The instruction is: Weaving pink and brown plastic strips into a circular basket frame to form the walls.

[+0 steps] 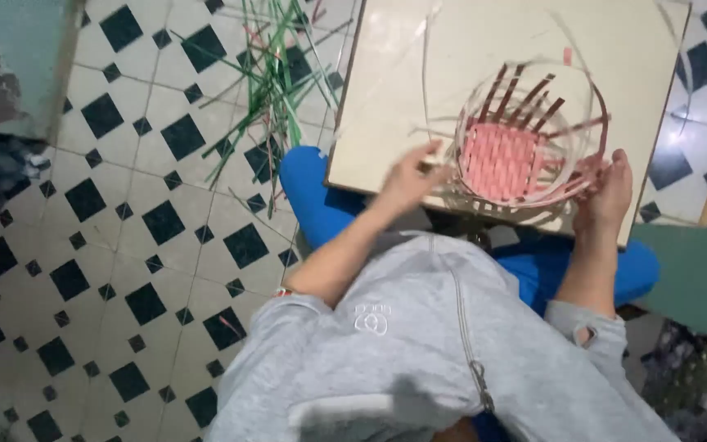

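Floor of white tiles w/ black diamond insets is filling the left half & top right corner. A person in a grey zip-front hoodie, sleeves pushed up, is sitting over blue-clad legs, viewed from above. A small pale logo patch is sitting on the hoodie chest, left of the zip; too small to describe further.

A square pale beige board is lying across the lap, approx. centre-top. On its right part a half-woven round basket of pink & dark red flat strips is resting, its pink checker-woven base flat on the board, loose uprights & pale strips curving up around the rim.

Left hand is pinching a thin pale strip just at the basket's left edge, fingers closed narrow on it. Right hand is pressing against the basket's right rim, fingers curled on the strips there.

A loose bundle of thin green strips is lying scattered on the tiles, top centre, beside the board. A worn teal-painted surface is showing top left.
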